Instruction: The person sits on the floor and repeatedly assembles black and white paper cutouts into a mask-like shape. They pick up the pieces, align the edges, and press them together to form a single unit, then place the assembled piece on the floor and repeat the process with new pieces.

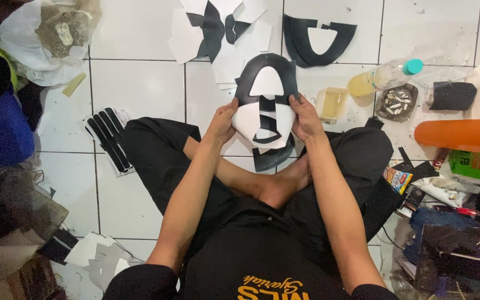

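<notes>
Gripping the black-and-white cut piece (266,108) by both side edges, my left hand (222,123) and right hand (305,118) clench it. Its lower part hides the black piece (270,158) behind; fingertips are tucked underneath.

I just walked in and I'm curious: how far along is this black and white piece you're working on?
Done: a black and white cut piece is shaped and layered. In hand: left hand and right hand grip its two sides. Left, it seems: more cut pieces and a black curved piece lie unjoined on the tiled floor, beside black strips.
</notes>
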